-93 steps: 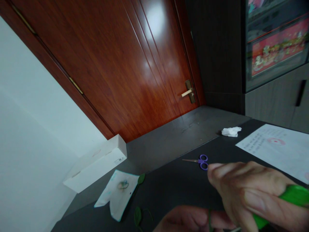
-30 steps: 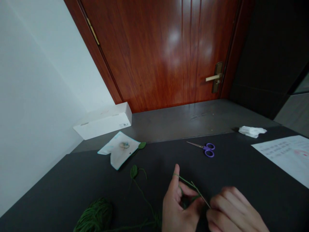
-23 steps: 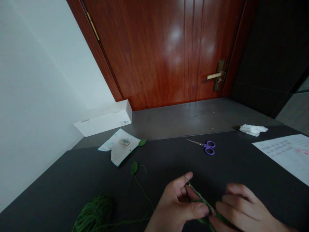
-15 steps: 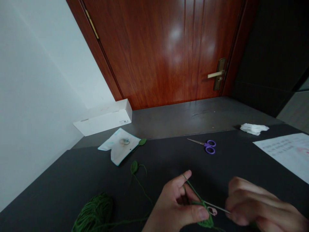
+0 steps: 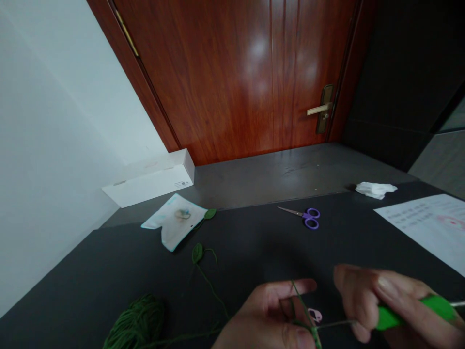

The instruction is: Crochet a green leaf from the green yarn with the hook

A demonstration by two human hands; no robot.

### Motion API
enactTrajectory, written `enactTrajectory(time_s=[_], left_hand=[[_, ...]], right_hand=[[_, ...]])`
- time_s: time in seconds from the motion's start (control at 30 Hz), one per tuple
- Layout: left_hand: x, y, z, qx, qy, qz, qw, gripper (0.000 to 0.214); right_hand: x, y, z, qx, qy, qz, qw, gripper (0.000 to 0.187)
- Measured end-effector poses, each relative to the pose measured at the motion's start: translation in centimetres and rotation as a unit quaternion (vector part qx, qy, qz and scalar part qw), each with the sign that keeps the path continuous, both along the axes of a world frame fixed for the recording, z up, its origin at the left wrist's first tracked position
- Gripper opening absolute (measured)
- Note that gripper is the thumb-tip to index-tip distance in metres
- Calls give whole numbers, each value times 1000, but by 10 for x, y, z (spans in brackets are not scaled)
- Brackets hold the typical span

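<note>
My left hand [image 5: 269, 315] sits at the bottom middle, pinching a piece of green crochet work on dark green yarn [image 5: 308, 320], with a small pink stitch marker [image 5: 315, 315] hanging beside it. My right hand [image 5: 385, 300] grips a green-handled crochet hook [image 5: 414, 312], and its thin metal shaft reaches left to the yarn. A strand runs from the work to a ball of dark green yarn [image 5: 134, 322] at the lower left. Nearby lies a crocheted green leaf [image 5: 197, 253] on a yarn stem. Another leaf [image 5: 209, 214] lies by a white paper packet [image 5: 174, 220].
Both hands work above a dark tabletop [image 5: 254, 252]. Purple-handled scissors [image 5: 308, 217], crumpled white tissue [image 5: 376, 190] and a printed paper sheet [image 5: 421, 223] lie beyond them. A white box [image 5: 150, 179] stands by the wall, and a wooden door [image 5: 232, 72] is behind.
My right hand has shifted right, bringing the hook's green handle into view. My left hand has turned lower, and the pink marker is now partly beside its fingertips. The view has tilted level since the oldest frame.
</note>
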State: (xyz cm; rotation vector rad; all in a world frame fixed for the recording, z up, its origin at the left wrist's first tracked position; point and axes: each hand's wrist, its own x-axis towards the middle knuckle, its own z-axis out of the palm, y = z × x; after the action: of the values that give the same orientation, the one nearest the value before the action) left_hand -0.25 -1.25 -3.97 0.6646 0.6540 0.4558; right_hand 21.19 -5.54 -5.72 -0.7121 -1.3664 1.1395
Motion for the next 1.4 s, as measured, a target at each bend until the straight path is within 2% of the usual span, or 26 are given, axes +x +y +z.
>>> enactTrajectory(time_s=[0.13, 0.2, 0.33, 0.47, 0.67, 0.83, 1.03, 1.2, 1.4], left_hand=[[-1, 1, 0, 18, 5, -12, 1000, 64], [1, 1, -3, 59, 21, 12, 998, 70], [6, 1, -11, 152, 61, 119, 979, 88], [12, -4, -12, 232, 131, 149, 952, 95], [20, -8, -7, 227, 158, 174, 945, 108], [22, -8, -7, 225, 155, 188, 943, 108], [20, -10, -7, 217, 192, 167, 942, 103], [20, -10, -9, 206, 175, 171, 947, 101], [21, -10, -6, 219, 180, 180, 942, 98]], right_hand=[[-16, 4, 2, -121, 114, -19, 986, 50], [-22, 4, 1, -165, 145, -8, 976, 49], [-26, 6, -2, -183, 130, -15, 974, 48], [-29, 8, -3, -193, 93, -20, 977, 49], [-30, 11, -3, -264, 129, -7, 956, 48], [-27, 12, -1, -302, 153, -1, 941, 45], [-21, 13, 5, -258, 97, -36, 961, 45], [-15, 7, 3, -163, 17, -47, 985, 48], [-9, -1, -3, -50, -93, -84, 991, 47]])
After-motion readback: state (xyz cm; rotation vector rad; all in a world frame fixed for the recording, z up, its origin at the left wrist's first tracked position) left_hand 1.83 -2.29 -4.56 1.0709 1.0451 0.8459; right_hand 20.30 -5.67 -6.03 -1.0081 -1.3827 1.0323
